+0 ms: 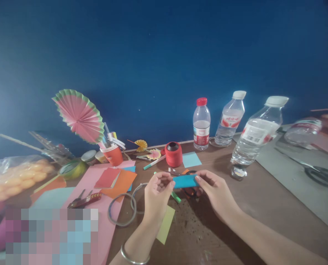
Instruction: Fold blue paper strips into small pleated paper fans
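A folded piece of blue paper (185,181) is stretched between my two hands above the brown table. My left hand (158,191) pinches its left end, thumb in front and fingers curled behind. At the right end, the thumb and fingers of my right hand (214,190) are closed on the same paper. Partly hidden beneath it are black-and-orange scissors (190,192) and a green marker (176,197). Below my left wrist lies a yellow-green paper (166,224). Two grey rings (122,209) rest left of that hand.
Bottles of water (201,125) stand along the blue wall, with a red spool (173,154) left of them. A red paper cup (112,155) holds pens beside a pink-green paper fan (79,116). Coloured sheets and pliers (84,200) lie left; black-handled scissors (320,175) lie right.
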`<state>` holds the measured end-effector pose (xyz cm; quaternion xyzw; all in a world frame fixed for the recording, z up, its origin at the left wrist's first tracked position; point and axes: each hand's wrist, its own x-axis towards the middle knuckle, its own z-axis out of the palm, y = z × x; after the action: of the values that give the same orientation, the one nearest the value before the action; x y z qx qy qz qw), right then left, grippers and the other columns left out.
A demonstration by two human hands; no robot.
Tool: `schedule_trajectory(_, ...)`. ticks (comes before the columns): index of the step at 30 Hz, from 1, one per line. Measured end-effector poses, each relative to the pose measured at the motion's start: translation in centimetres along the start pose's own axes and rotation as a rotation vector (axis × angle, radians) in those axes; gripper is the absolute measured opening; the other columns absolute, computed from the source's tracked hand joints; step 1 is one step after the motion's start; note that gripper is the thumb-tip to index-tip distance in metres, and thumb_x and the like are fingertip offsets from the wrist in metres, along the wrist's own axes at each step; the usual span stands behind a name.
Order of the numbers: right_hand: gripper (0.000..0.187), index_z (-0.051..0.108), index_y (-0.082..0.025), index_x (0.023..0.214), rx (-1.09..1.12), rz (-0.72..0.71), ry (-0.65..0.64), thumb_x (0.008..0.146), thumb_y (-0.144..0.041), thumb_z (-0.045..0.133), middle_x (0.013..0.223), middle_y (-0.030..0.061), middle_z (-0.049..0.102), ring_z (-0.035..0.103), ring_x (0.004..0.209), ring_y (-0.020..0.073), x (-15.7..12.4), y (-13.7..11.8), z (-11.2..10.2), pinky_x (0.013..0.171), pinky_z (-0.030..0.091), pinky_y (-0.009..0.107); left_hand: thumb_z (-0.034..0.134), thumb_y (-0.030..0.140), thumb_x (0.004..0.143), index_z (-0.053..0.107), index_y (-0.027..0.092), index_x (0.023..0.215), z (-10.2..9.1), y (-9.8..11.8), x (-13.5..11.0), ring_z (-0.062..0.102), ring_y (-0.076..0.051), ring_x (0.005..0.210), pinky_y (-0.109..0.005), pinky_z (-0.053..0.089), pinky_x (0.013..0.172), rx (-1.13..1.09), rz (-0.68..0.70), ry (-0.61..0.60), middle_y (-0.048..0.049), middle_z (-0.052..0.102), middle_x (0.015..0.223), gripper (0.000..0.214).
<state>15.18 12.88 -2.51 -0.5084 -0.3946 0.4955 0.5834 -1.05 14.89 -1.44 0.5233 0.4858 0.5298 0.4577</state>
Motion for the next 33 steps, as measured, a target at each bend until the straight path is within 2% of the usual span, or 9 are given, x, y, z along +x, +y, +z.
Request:
schedule_trajectory(16, 0.019, 0.057, -0.016, 0.078, -0.015, -0.007, -0.007, 0.074, -0.034, 0.057, 0.061, -0.0017, 0.056, 0.048, 0.050, 0.0108, -0.03, -0.16, -0.07, 0.049, 0.040, 0.023, 0.065, 0.018, 0.065, 0.058, 0.016, 0.085, 0.08, 0.19, 0.12, 0.058, -0.011, 0.069, -0.020, 0.046, 0.060, -0.019, -0.003, 0.000, -0.0021, 0.063, 0.075, 0.021)
schedule_trajectory(33, 0.022, 0.058, -0.015, 0.077, 0.002, 0.003, 0.008, 0.070, -0.036, 0.060, 0.060, -0.0010, 0.056, 0.048, 0.048, 0.0107, -0.02, -0.25, 0.09, 0.047, 0.041, 0.023, 0.064, 0.018, 0.066, 0.057, 0.017, 0.085, 0.01, 0.09, 0.02, 0.058, -0.010, 0.069, -0.018, 0.046, 0.060, -0.005, 0.007, -0.004, -0.0014, 0.062, 0.075, 0.020)
